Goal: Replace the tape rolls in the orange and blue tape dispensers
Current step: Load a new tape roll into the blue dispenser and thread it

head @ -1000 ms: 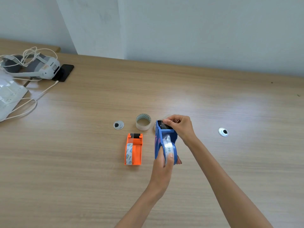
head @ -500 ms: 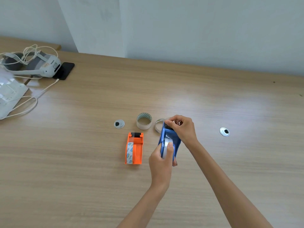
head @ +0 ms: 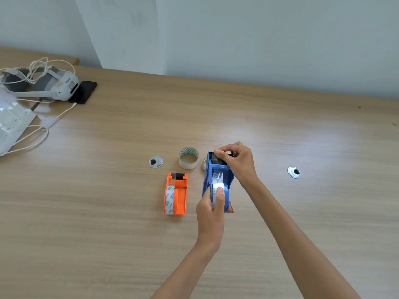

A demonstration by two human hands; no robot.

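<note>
**Both hands on the blue dispenser**

Reaching in from the near edge over the pale wooden worktop (head: 108, 212), both forearms bare. With the left hand (head: 210, 209), wrapped from the near side round the rounded near end of the blue plastic tape dispenser (head: 208, 171): grip closed on it, thumb laid flat along the top of the clear tape roll (head: 216, 184) seated inside. With the right hand (head: 238, 162), coming in from the right, knuckles up and fingers curled: grip pinching the far end of the same dispenser at its black cutter (head: 218, 159). Hard to tell whether set on the worktop or held just off it.

Inside the blue shell, only that clear roll, with a strip of tape drawn from it toward the cutter. Long axis near to far, cutter end pointing far, at about the middle of the worktop.

Just to the left, apart from both hands, an orange plastic tape dispenser (head: 180, 195), lying parallel, black cutter end far as well, and holding a blue-printed tape roll (head: 170, 198) along its left side. Beyond it, a loose tape roll (head: 189, 160) lying flat, hole upward. Half hidden behind the blue dispenser's far end, a thin pale ring (head: 204, 164).

Left of the loose roll, a small round metal disc (head: 155, 162); well to the right, a second metal disc (head: 294, 172). At the far left, a white and grey headset (head: 54, 87) with white cables, beside a black phone (head: 84, 91).
</note>
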